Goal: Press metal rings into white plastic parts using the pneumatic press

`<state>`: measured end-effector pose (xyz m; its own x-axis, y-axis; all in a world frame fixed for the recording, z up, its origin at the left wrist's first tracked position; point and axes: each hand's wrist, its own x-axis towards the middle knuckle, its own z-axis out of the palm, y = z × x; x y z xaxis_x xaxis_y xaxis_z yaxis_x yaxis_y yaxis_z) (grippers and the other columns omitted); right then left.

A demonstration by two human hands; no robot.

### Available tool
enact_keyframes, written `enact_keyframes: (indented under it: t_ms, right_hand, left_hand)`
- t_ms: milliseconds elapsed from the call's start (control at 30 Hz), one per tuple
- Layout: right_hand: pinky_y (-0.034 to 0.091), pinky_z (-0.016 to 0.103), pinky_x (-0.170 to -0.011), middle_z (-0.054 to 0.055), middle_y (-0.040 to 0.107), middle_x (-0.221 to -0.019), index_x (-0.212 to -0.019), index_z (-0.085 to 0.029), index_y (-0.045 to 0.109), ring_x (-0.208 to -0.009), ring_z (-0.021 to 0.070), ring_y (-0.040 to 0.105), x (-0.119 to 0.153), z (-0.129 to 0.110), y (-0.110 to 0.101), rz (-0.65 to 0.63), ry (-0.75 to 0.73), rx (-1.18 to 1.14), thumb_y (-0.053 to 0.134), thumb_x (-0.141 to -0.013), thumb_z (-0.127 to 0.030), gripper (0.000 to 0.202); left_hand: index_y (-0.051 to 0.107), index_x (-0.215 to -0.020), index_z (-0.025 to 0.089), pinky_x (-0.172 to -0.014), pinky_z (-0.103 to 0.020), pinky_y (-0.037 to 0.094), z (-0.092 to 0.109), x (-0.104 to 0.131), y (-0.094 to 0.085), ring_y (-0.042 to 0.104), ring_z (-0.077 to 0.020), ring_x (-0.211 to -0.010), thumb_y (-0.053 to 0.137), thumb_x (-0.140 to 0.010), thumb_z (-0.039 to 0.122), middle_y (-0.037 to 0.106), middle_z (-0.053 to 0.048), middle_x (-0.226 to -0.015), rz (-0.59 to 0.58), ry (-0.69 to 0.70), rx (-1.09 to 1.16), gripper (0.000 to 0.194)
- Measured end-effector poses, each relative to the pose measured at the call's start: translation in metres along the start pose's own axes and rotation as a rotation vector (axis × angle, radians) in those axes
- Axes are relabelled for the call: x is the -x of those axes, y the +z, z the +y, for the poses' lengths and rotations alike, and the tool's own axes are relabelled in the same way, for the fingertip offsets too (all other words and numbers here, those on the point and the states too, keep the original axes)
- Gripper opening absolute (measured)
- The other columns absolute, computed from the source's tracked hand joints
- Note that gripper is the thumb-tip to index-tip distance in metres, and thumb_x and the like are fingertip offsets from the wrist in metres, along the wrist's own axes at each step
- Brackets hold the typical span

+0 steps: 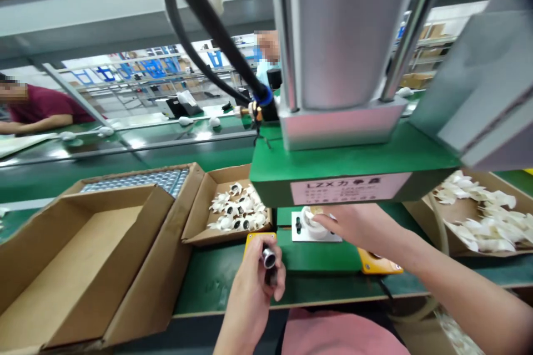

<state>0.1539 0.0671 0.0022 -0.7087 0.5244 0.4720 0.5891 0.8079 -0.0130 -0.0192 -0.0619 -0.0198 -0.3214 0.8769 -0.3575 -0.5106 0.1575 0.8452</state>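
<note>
My left hand [260, 277] is closed around a shiny metal sleeve [268, 258], its open round end facing me; a second, darker metal piece seems to lie below it among the fingers. My right hand [353, 227] reaches under the green press head [353, 177], its thumb on a white plastic part [308, 215] in the round white fixture [318, 231]. The press head hides the other fingers of that hand. A metal plate [296, 234] carries the fixture on the green press base.
Left of the press, a carton [195, 227] holds white finned parts with dark round openings; another carton [452, 238] on the right holds more white parts. A large cardboard box [95, 222] stands left, metal pieces [137, 182] behind it. Yellow button boxes [381, 263] flank the base. People sit beyond.
</note>
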Motion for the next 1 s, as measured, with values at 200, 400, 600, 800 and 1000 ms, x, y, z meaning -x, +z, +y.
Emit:
enact_keyframes:
  t_ms: [200,400,600,800,1000]
  right_hand:
    - [0.046,0.030,-0.077,0.005,0.066,-0.100,-0.108,-0.021,0.061,-0.089,0.0196,0.060,0.005,-0.002,-0.002,-0.104,-0.041,-0.023,0.038,-0.094,-0.035,0.030]
    - [0.048,0.031,-0.079,0.005,0.066,-0.099,-0.110,-0.025,0.060,-0.092,0.0191,0.061,0.005,-0.014,0.003,-0.074,0.025,-0.090,0.041,-0.093,-0.030,0.026]
    - [0.052,0.036,-0.069,0.007,0.062,-0.106,-0.124,-0.026,0.048,-0.094,0.0243,0.061,0.036,-0.014,0.014,-0.117,0.207,-0.096,0.041,-0.093,-0.037,0.034]
    - [0.051,0.027,-0.078,-0.001,0.064,-0.106,-0.131,-0.031,0.039,-0.093,0.0145,0.062,0.113,0.010,0.014,-0.004,0.402,-0.176,0.040,-0.095,-0.038,0.037]
    - [0.051,0.031,-0.060,0.000,0.064,-0.081,-0.129,-0.025,0.043,-0.069,0.0161,0.063,0.143,0.007,0.005,-0.104,0.294,0.007,0.033,-0.096,-0.032,0.035]
  left_hand:
    - [0.054,-0.100,0.022,-0.041,-0.019,0.032,0.000,-0.001,0.001,0.046,-0.0089,-0.053,0.058,-0.082,0.040,0.050,0.003,-0.074,0.033,0.027,0.012,0.026]
    - [0.059,-0.093,0.015,-0.048,-0.018,0.037,0.001,-0.003,-0.004,0.048,-0.0085,-0.060,0.065,-0.079,0.031,0.055,-0.001,-0.075,0.019,-0.001,0.074,0.022]
    - [0.059,-0.088,0.018,-0.039,-0.017,0.030,0.004,-0.003,-0.018,0.042,-0.0062,-0.047,0.065,-0.077,0.039,0.060,-0.002,-0.077,0.009,0.046,-0.015,0.025]
    - [0.065,-0.092,0.024,-0.043,-0.023,0.034,0.013,-0.003,-0.046,0.048,-0.0155,-0.044,0.057,-0.078,0.051,0.054,0.002,-0.048,0.147,0.205,-0.891,0.031]
    - [0.072,-0.099,0.028,-0.060,-0.028,0.040,0.005,-0.009,-0.054,0.065,-0.0266,-0.069,0.070,-0.069,0.040,0.072,-0.008,-0.081,0.206,0.465,-1.410,0.033]
